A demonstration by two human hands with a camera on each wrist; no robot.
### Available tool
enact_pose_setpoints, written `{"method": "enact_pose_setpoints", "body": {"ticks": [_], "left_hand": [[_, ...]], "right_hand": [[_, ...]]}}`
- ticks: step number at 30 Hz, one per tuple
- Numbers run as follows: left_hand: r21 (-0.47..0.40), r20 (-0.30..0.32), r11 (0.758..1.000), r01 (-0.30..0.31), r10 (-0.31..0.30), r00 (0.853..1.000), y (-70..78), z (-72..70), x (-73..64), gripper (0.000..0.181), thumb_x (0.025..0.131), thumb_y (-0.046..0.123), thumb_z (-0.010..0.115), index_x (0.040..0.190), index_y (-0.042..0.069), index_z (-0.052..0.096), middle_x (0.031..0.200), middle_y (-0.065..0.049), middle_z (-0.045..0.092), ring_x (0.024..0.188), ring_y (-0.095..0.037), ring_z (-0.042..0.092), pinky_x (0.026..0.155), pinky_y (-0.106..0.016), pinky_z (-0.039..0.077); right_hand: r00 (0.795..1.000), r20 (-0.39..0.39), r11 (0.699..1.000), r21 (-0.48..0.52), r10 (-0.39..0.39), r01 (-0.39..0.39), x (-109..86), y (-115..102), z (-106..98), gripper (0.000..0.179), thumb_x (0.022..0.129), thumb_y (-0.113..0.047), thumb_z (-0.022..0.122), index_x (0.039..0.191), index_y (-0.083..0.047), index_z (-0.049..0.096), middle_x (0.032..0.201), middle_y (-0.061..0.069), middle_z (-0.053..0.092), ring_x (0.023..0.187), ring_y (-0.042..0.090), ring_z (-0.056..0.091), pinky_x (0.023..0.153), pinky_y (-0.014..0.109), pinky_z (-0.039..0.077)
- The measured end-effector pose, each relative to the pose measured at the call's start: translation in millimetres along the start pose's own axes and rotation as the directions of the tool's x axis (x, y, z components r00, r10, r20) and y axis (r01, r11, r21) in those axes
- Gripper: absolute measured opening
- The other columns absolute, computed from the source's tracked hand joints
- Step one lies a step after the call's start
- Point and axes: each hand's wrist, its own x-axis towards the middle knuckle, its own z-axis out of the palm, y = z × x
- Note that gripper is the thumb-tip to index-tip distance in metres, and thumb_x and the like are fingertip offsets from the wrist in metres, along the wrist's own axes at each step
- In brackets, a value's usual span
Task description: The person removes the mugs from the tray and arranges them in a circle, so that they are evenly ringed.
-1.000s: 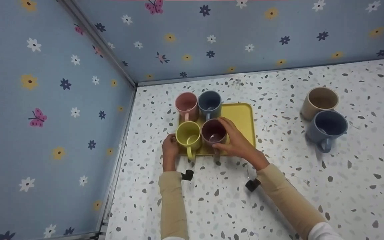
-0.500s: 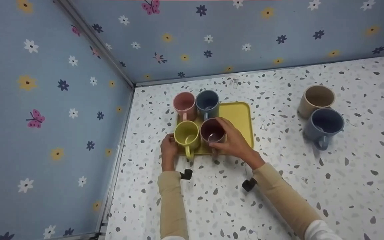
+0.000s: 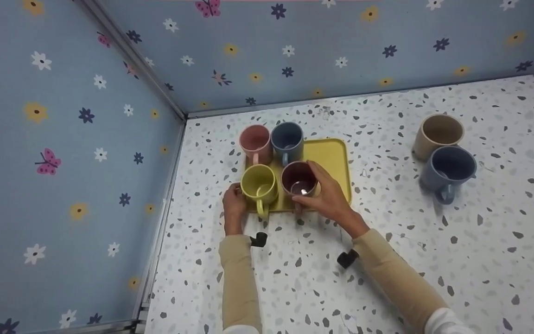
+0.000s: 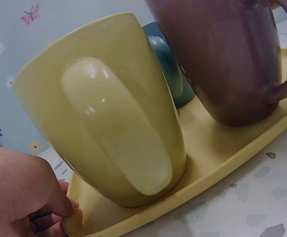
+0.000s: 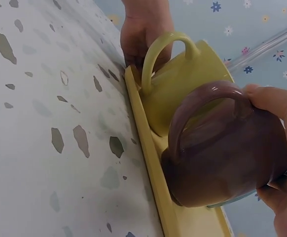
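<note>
My right hand (image 3: 329, 195) grips the purple mug (image 5: 227, 148) round its side, thumb near the top of the handle. This mug stands at the front of the yellow tray (image 3: 334, 162), its handle toward me. Left of it, a small gap away, is the yellow mug (image 4: 109, 108), handle also toward me. Beside that mug my left hand (image 3: 234, 204) holds the tray's left front corner, thumb at the rim and other fingers partly hidden, as the left wrist view shows. Behind stand a pink mug (image 3: 254, 141) and a blue mug (image 3: 288, 139) side by side.
To the right on the speckled table (image 3: 434, 260), a beige mug (image 3: 427, 144) stands just behind a second blue mug (image 3: 441, 178). A flowered blue panel (image 3: 63, 185) borders the left side, and another (image 3: 322, 51) runs along the back.
The purple mug, in the right hand, has shifted slightly right, widening its gap from the yellow mug. The left hand keeps its place at the tray corner. The head view has shifted slightly.
</note>
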Motion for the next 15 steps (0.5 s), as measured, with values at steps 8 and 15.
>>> {"method": "enact_pose_setpoints", "body": {"ticks": [8,15], "left_hand": [[-0.013,-0.012,1.0,-0.022,0.022,1.0,-0.9,-0.2,0.7,0.03,0.086,0.0,0.043,0.111,0.0,0.06,0.101,-0.017,0.063,0.093,-0.029,0.056,0.084,-0.039,0.043],[-0.007,-0.002,1.0,-0.016,0.016,1.0,-1.0,1.6,1.3,0.032,0.084,0.0,0.044,0.112,0.001,0.06,0.102,-0.017,0.064,0.095,-0.029,0.057,0.085,-0.04,0.043]], "right_hand": [[1.0,-0.022,0.999,-0.031,0.014,-0.015,-3.6,-7,-11,0.097,0.067,-0.043,0.079,0.143,-0.009,0.031,0.144,0.01,0.036,0.13,0.025,0.037,0.106,0.039,0.029],[0.999,-0.031,0.999,-0.016,0.039,-0.04,-9.1,-13,-24,0.096,0.067,-0.041,0.079,0.143,-0.009,0.031,0.145,0.01,0.035,0.131,0.025,0.034,0.107,0.04,0.028]]}}
